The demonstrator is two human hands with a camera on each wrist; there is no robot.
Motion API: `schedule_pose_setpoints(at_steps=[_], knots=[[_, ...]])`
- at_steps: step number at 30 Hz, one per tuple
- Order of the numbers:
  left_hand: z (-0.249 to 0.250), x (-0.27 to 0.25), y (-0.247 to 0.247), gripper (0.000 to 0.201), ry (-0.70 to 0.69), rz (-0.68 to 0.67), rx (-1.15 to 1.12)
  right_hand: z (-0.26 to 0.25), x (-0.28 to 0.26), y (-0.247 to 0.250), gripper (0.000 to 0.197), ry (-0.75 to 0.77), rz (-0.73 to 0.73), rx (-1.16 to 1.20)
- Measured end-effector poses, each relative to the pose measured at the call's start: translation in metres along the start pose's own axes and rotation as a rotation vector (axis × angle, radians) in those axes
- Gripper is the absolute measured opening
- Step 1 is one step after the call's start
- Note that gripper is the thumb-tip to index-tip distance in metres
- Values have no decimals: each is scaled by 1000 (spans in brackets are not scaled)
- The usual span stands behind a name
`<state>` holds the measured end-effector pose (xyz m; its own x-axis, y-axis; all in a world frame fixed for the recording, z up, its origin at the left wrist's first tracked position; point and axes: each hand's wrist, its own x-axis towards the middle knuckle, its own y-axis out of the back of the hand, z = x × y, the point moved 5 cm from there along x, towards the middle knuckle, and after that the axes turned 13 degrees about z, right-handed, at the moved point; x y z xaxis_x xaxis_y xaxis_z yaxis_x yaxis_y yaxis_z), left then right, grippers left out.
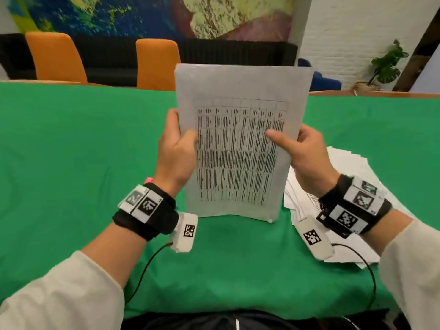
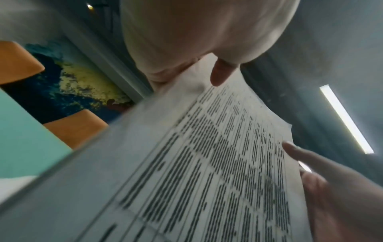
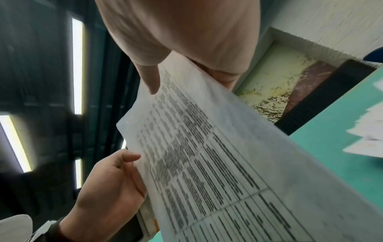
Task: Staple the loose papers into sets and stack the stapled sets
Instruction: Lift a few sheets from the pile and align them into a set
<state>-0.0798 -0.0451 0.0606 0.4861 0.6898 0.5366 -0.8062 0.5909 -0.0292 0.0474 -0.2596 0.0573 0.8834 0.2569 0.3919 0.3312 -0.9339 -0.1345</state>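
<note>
Left hand [image 1: 175,148] grips the left edge of the white printed-table paper set [image 1: 240,148], thumb across the front; the set stands upright, its bottom edge on the green cloth-covered bench [image 1: 71,144]; right hand [image 1: 302,156] pinches the right edge, thumb on the print; further right, a loose pile of white papers [image 1: 352,167] lies on the bench under the right wrist.

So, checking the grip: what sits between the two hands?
Only the held papers, gripped by left hand and right hand; head view.
</note>
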Motion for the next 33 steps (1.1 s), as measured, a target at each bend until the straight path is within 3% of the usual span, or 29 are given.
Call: schedule_pose_setpoints(at_steps=[5, 7, 14, 16, 22, 27, 33], knots=[[50, 22, -12, 34, -177, -26, -113, -46, 19, -6, 27, 198, 29, 13], [60, 35, -12, 28, -188, 4, -181, -60, 26, -8, 25, 238, 43, 67], [7, 8, -1, 37, 51, 6, -127, -12, 11, 0, 21, 15, 53, 23], [13, 10, -1, 34, 48, 9, -153, -16, 11, -4, 20, 5, 21, 19], [33, 38, -9, 31, 4, 43, -202, -51, 25, -17, 27, 160, 14, 3], [2, 20, -11, 27, 113, -26, -149, -20, 17, -18, 16, 51, 50, -90], [54, 64, -22, 27, -33, -42, -147, -58, 53, -20, 27, 101, 130, -10]])
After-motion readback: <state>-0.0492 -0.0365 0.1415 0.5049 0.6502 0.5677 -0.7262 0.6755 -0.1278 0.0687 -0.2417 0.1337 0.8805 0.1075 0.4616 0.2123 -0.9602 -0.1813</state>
